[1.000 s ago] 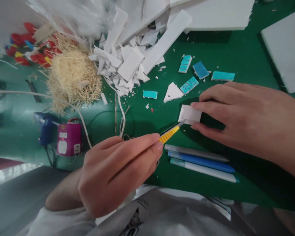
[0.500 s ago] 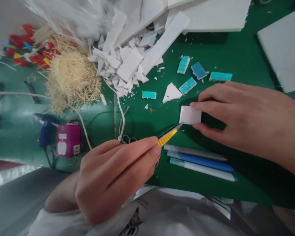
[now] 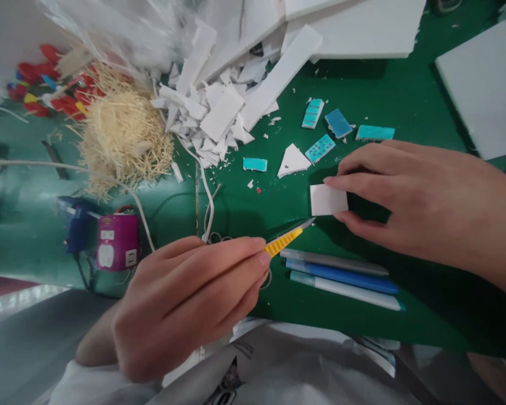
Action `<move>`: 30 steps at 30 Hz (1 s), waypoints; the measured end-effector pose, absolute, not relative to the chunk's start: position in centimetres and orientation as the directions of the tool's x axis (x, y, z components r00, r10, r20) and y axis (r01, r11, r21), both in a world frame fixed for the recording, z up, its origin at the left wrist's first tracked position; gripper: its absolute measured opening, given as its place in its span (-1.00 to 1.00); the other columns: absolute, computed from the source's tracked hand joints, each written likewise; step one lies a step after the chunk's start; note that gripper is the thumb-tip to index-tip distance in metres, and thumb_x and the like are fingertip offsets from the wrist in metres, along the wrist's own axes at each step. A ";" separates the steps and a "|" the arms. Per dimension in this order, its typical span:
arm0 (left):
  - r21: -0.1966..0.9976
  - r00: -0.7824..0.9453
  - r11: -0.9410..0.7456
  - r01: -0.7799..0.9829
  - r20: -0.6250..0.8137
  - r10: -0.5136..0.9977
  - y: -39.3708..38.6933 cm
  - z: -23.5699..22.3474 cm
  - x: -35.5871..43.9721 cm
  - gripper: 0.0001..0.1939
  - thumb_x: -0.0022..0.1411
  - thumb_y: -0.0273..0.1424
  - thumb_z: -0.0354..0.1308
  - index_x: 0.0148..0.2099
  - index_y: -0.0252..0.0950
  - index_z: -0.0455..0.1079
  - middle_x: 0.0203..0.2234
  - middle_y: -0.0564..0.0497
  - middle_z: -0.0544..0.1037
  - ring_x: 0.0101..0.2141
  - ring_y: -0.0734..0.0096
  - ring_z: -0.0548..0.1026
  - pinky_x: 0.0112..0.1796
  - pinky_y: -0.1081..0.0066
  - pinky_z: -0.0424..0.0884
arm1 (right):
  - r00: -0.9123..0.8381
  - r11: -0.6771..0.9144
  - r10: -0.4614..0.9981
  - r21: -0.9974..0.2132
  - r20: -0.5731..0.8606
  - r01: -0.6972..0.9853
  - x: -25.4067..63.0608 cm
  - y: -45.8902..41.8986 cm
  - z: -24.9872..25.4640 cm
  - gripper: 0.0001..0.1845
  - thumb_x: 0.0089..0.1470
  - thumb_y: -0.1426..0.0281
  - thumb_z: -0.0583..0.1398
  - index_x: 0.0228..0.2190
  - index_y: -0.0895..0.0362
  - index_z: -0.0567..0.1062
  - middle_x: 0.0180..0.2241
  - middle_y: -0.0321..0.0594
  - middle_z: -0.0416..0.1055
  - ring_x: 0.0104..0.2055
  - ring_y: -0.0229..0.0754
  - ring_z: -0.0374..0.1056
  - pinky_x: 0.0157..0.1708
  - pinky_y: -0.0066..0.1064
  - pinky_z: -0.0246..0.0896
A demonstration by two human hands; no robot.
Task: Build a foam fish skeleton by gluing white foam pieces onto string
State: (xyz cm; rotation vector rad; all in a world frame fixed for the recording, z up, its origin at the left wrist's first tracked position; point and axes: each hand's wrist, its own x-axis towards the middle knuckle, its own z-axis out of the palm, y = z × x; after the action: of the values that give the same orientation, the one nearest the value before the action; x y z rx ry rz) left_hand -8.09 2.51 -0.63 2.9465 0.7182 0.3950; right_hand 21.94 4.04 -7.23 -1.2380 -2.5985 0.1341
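My left hand (image 3: pixel 194 304) is closed around a yellow craft knife (image 3: pixel 284 242), its blade pointing up and to the right. The blade tip lies just below the lower left corner of a small white foam block (image 3: pixel 326 199). My right hand (image 3: pixel 421 197) grips that block's right side between thumb and fingertips, against the green table (image 3: pixel 236 216). Beyond the block are a white foam offcut (image 3: pixel 293 160), a dotted turquoise piece (image 3: pixel 320 148), a striped turquoise piece (image 3: pixel 312 113), a blue piece (image 3: pixel 338 123) and plain turquoise pieces (image 3: pixel 255 164).
Three pens (image 3: pixel 341 275) lie below the block. White foam scraps (image 3: pixel 219 107) are heaped at the back, near larger foam sheets (image 3: pixel 362 31). Wood straw (image 3: pixel 124 132), a purple box (image 3: pixel 118 242) and a white cable (image 3: pixel 147 219) are on the left; another foam sheet (image 3: pixel 484 90) is at right.
The knife has drawn slightly down and left with my left hand, and its tip has come away from the block's lower edge. My right hand keeps its grip on the block.
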 end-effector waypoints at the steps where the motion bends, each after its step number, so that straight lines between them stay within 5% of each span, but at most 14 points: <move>1: 0.145 0.860 -0.889 0.434 0.225 0.457 2.6 -0.5 -8.2 -0.93 0.44 -0.51 0.27 -0.07 -0.38 0.57 -0.23 -0.07 0.77 -0.33 0.46 0.73 -0.34 0.48 0.67 | -0.604 0.634 0.773 -0.199 0.195 0.747 22.0 4.1 -7.3 -0.68 0.28 0.31 0.11 -0.24 0.07 0.68 -0.13 -0.07 0.58 -0.18 0.02 0.50 -0.32 -0.17 0.36; 6: 0.108 0.756 -0.811 0.575 0.310 0.577 2.7 -1.6 -7.5 -0.79 0.33 -0.60 0.35 -0.01 -0.34 0.56 -0.16 -0.03 0.76 -0.21 0.44 0.74 -0.09 0.50 0.71 | -0.597 0.630 0.776 -0.193 0.206 0.752 21.8 4.1 -7.3 -0.66 0.34 0.26 0.11 -0.26 0.05 0.68 -0.18 -0.10 0.57 -0.18 0.00 0.51 -0.32 -0.20 0.37; 30: 0.092 0.769 -0.843 0.530 0.366 0.524 2.9 -3.2 -6.7 -0.76 0.30 -0.61 0.35 0.00 -0.30 0.57 -0.14 0.02 0.76 -0.26 0.46 0.73 -0.17 0.51 0.70 | -0.606 0.637 0.770 -0.189 0.202 0.747 21.6 4.1 -7.2 -0.70 0.33 0.29 0.14 -0.23 0.07 0.67 -0.18 -0.10 0.58 -0.18 0.00 0.51 -0.30 -0.19 0.39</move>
State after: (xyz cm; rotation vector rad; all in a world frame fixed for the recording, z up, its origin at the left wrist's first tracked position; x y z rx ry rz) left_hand -6.69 2.90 -3.22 2.9705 0.8844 0.6066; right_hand 21.64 4.08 -7.20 -1.2292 -2.5961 0.1232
